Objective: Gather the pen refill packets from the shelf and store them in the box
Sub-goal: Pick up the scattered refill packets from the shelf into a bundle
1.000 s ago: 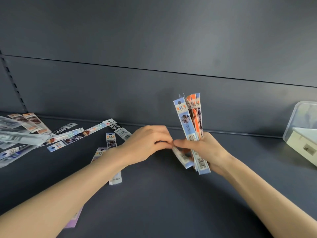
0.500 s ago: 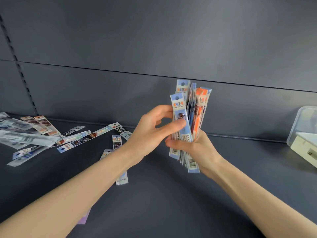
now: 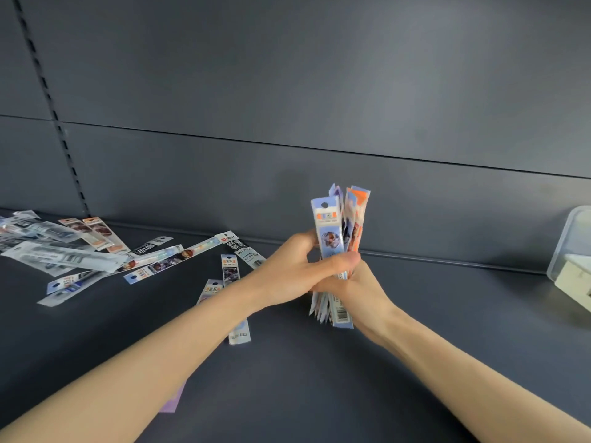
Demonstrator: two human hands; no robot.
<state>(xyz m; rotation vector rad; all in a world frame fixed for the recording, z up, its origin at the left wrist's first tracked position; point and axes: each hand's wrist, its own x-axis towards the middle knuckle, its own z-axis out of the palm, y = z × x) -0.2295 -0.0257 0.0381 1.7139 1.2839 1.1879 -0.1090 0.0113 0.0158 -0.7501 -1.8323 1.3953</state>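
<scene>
Bundle: upright sheaf of pen refill packets, clasped at mid-length by both hands.
Left hand: closed round the bundle, thumb across its front; a second ago it was only pinching a packet in.
Right hand: fist wrapped round the lower half.
Meaning: sheaf squared, probably ready for carrying.
Loose packets: left of the left hand, on the shelf.
Box: well right of the right hand.
Writing: barcode visible; print illegible.

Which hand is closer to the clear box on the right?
The right hand. It holds the packets toward the box; the left hand grips them from the far side.
</scene>
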